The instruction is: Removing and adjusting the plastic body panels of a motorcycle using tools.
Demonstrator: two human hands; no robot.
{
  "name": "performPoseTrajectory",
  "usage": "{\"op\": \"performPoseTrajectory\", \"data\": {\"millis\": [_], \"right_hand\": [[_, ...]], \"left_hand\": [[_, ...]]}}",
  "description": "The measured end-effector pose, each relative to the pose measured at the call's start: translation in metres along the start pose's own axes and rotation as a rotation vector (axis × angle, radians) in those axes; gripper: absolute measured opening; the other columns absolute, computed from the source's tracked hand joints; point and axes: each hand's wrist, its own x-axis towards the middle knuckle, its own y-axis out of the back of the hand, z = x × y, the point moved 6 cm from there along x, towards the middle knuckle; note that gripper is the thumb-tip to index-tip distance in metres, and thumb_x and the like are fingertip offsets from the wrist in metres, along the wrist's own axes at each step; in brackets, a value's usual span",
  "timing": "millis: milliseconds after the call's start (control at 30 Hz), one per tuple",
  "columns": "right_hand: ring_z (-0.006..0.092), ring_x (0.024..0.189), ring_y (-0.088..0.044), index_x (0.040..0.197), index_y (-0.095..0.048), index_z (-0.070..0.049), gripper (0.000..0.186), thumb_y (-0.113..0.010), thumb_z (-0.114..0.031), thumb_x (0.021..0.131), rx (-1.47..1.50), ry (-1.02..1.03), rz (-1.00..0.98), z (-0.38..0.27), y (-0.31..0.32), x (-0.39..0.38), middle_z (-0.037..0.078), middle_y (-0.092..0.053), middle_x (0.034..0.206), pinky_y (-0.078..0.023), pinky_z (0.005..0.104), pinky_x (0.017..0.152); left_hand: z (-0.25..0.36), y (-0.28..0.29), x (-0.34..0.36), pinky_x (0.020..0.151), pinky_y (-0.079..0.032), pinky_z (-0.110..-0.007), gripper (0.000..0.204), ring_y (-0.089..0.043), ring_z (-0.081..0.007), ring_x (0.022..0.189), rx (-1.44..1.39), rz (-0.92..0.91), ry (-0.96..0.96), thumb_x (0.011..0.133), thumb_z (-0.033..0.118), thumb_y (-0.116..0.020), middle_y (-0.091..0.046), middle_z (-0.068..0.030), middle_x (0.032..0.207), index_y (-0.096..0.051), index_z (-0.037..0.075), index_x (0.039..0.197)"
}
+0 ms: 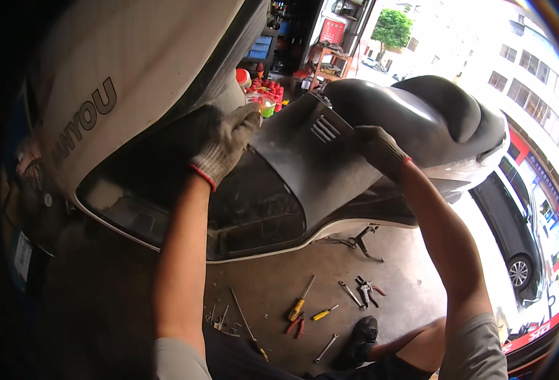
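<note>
A grey-black plastic panel (301, 149) with a group of slots lies across the middle of a scooter, in front of its black seat (406, 111). My right hand (381, 151), in a knitted work glove with a red cuff, has its fingers bent round the panel's right edge beside the seat. My left hand (226, 144), gloved the same way, is closed near the panel's upper left corner, above the dark footwell (248, 212). Whatever its fingertips grip is hidden. Part of the scooter's pale front body (115, 69) rises at the left.
Screwdrivers (298, 301), red-handled pliers (295, 325), wrenches (327, 348) and a multi-tool (369, 291) lie on the concrete floor near my shoe (363, 335). The scooter's stand (358, 242) sticks out below. Red bottles (270, 88) stand behind; a dark car (510, 221) is parked at right.
</note>
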Motion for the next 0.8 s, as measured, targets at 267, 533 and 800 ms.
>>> {"op": "performPoseTrajectory", "data": {"millis": [267, 533, 800], "right_hand": [[0.0153, 0.094, -0.069, 0.108, -0.079, -0.010, 0.032, -0.070, -0.035, 0.090, 0.065, 0.039, -0.016, 0.022, 0.012, 0.041, 0.008, -0.077, 0.099, -0.052, 0.0328, 0.090], [0.0197, 0.088, -0.070, 0.105, -0.078, -0.009, 0.032, -0.068, -0.035, 0.090, 0.047, -0.050, 0.155, 0.022, 0.005, 0.048, 0.009, -0.076, 0.093, -0.052, 0.0344, 0.085], [0.0270, 0.094, -0.073, 0.106, -0.078, -0.012, 0.033, -0.069, -0.038, 0.088, -0.039, -0.137, 0.229, 0.019, -0.011, 0.076, 0.013, -0.077, 0.097, -0.053, 0.0381, 0.085]], "left_hand": [[0.010, -0.013, -0.012, 0.109, -0.044, -0.044, 0.055, -0.052, -0.0364, 0.134, 0.605, 0.282, -0.144, 0.090, 0.027, -0.069, -0.055, -0.0216, 0.144, -0.056, -0.002, 0.135], [-0.039, -0.059, -0.009, 0.062, -0.046, -0.036, 0.038, -0.053, -0.0162, 0.061, -0.268, 0.194, 0.198, 0.102, 0.040, -0.060, -0.057, -0.0083, 0.066, -0.064, 0.004, 0.089], [-0.058, -0.086, 0.007, 0.095, -0.049, -0.047, 0.060, -0.065, -0.0401, 0.111, 0.150, 0.093, 0.261, 0.086, 0.036, -0.068, -0.068, -0.0252, 0.115, -0.053, 0.004, 0.135]]}}
